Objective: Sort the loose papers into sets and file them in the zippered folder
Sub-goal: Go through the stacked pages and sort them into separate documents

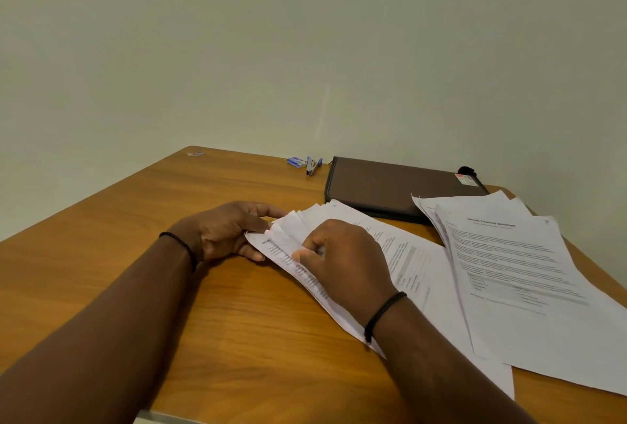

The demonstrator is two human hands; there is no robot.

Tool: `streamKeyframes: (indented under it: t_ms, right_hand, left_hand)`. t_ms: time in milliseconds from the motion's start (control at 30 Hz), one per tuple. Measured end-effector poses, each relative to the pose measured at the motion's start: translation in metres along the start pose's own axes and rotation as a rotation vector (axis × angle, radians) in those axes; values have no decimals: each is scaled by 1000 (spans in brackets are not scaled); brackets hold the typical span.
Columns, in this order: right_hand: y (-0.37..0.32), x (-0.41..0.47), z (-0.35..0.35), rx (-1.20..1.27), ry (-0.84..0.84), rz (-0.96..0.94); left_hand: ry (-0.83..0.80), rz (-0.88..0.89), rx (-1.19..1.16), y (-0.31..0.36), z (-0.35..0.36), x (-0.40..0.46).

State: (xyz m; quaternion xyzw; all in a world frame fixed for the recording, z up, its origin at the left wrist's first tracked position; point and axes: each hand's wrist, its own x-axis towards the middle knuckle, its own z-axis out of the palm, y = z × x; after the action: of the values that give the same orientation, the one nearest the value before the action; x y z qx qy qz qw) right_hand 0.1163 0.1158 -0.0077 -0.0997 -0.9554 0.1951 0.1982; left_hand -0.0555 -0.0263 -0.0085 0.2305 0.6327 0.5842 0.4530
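A stack of printed white papers (417, 267) lies in the middle of the wooden table, its top-left corners fanned out. My left hand (227, 230) holds that fanned corner from the left, thumb and fingers on either side of the sheets. My right hand (339, 257) rests on the stack and pinches the raised page corners between thumb and fingers. A second pile of papers (519, 274), headed as a financial statement, lies to the right. The brown zippered folder (390, 186) lies closed at the back, partly under both piles.
A blue stapler (312, 166) and a small blue staple box (296, 161) sit at the table's far edge, left of the folder. A black object (470, 173) lies behind the folder's right end. The wooden table (142, 220) meets a plain wall.
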Motion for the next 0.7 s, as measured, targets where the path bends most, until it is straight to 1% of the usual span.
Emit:
streamKeyframes:
  t_ms: [100, 167, 233, 267, 300, 400, 433, 467, 533, 633, 700]
  right_hand:
    - [3, 1, 2, 142, 11, 74]
    - [7, -3, 3, 240, 82, 97]
    - [10, -3, 4, 281, 133, 131]
    - [12, -3, 3, 280, 162, 143]
    - [12, -2, 2, 269, 196, 150]
    - [12, -2, 1, 261, 276, 148]
    - [12, -2, 2, 258, 287, 143]
    - [12, -3, 1, 249, 293, 137]
    - [10, -3, 0, 252, 277, 137]
    - [6, -4, -2, 371, 250, 166]
    - [6, -4, -3, 361, 264, 161]
  left_hand:
    - [10, -2, 25, 1, 2, 1]
    - [22, 11, 56, 0, 5, -1]
    - [35, 9, 36, -1, 7, -1]
    - [67, 19, 26, -2, 10, -1]
    - [134, 58, 54, -2, 12, -1]
    - [462, 313, 362, -3, 19, 2]
    - [537, 387, 413, -3, 21, 1]
    - [568, 413, 422, -1, 25, -1]
    - [530, 371, 415, 4, 34, -7]
    - [425, 243, 470, 9, 41, -10]
    - [348, 138, 483, 11, 43, -10]
